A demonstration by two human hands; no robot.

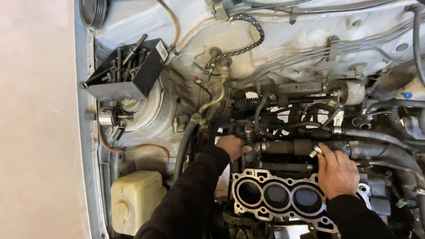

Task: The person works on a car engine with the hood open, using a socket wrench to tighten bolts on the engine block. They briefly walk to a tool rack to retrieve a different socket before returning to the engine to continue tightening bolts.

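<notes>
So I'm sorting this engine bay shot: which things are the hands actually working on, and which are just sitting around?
In hand:
left hand on the pipe end fitting
right hand at the black pipe
head gasket just below

Lying about:
black box of bolts
cream reservoir

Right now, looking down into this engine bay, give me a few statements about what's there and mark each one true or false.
1. The left hand grips a part at the end of the thick black hose. True.
2. The right hand rests on the cream reservoir. False: it holds a small metal piece by the hose.
3. The open engine block shows three round bores. True.
4. The black tray of bolts lies on the block. False: it sits upper left, on the strut tower.
</notes>
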